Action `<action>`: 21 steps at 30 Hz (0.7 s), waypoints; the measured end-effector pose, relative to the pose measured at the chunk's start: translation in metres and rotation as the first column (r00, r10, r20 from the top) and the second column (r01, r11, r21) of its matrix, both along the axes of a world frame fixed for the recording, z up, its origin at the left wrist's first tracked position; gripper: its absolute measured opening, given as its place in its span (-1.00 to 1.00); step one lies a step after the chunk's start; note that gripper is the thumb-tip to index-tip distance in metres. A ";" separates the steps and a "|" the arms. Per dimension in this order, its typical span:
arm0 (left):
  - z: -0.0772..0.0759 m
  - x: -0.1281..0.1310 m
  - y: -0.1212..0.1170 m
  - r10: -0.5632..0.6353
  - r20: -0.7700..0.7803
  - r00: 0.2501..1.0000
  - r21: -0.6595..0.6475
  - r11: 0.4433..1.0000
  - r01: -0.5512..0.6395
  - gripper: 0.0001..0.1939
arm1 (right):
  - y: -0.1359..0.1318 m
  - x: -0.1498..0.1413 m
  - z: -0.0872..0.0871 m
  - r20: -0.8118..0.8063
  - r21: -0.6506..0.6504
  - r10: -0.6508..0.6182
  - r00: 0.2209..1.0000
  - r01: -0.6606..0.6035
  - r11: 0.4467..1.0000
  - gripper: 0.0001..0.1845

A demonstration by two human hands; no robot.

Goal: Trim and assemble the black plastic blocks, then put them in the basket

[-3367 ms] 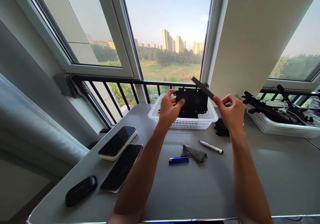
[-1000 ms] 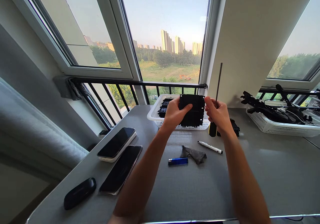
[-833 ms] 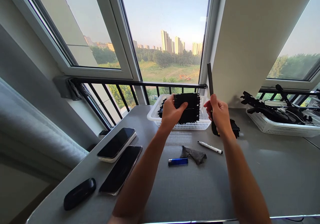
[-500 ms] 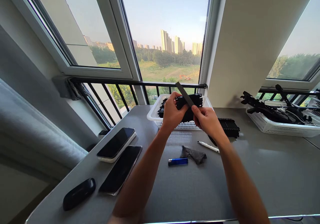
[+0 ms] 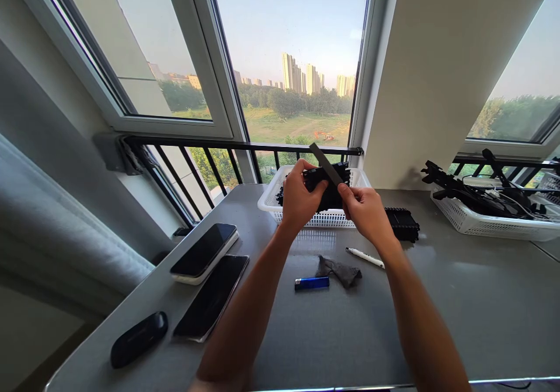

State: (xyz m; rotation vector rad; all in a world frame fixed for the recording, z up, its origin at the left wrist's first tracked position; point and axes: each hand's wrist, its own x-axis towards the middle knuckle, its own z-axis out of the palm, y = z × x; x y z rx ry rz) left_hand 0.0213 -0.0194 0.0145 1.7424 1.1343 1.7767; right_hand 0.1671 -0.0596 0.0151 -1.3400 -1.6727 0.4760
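Observation:
My left hand (image 5: 301, 196) is closed on a black plastic piece with a toothed edge (image 5: 331, 201), held up above the near side of a white basket (image 5: 268, 204). In my right hand (image 5: 368, 210) the fingers pinch the lower end of a flat grey file (image 5: 324, 161). The file slants up to the left and lies across the black piece's upper edge; whether they touch is hard to make out. More black toothed pieces show in the basket, partly hidden by my left hand. Another black toothed piece (image 5: 403, 224) lies on the table beyond my right wrist.
Before my hands lie a white marker (image 5: 365, 258), a dark grey cloth (image 5: 341, 272) and a blue lighter (image 5: 311, 283). Two phones (image 5: 212, 298) and a black case (image 5: 139, 339) rest at left. A second white basket (image 5: 481, 223) holds black parts and cables at right.
My right hand and the file have shifted slightly right and down along the black piece. The black piece has tilted or moved a little left. Both grips stay the same.

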 end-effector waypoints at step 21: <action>-0.003 -0.004 0.007 0.005 0.033 0.999 -0.095 0.995 -0.002 -0.72 | 0.001 0.007 0.001 -0.044 0.071 -0.038 0.998 0.041 0.997 -0.40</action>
